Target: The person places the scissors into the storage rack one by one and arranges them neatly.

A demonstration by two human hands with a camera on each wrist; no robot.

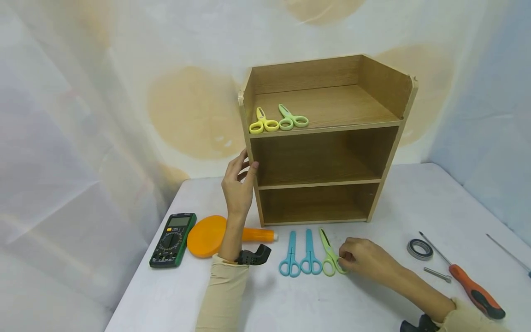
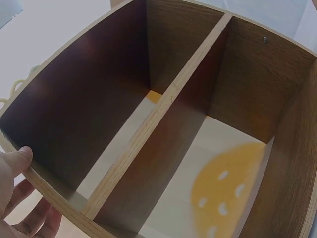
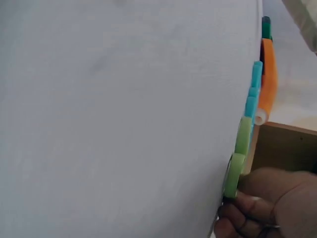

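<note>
Left hand point(image 1: 237, 184) rests open-fingered on shelf unit point(image 1: 327, 138); right hand point(image 1: 365, 260) pinches green scissors point(image 1: 330, 253).
Two blue scissors point(image 1: 300, 256) lie just beside them.

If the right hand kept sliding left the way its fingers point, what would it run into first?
The right hand already pinches the green scissors by a handle loop. Going on left, it would probably push them into the neighbouring blue scissors.

Soft even light, blurry wrist views
</note>
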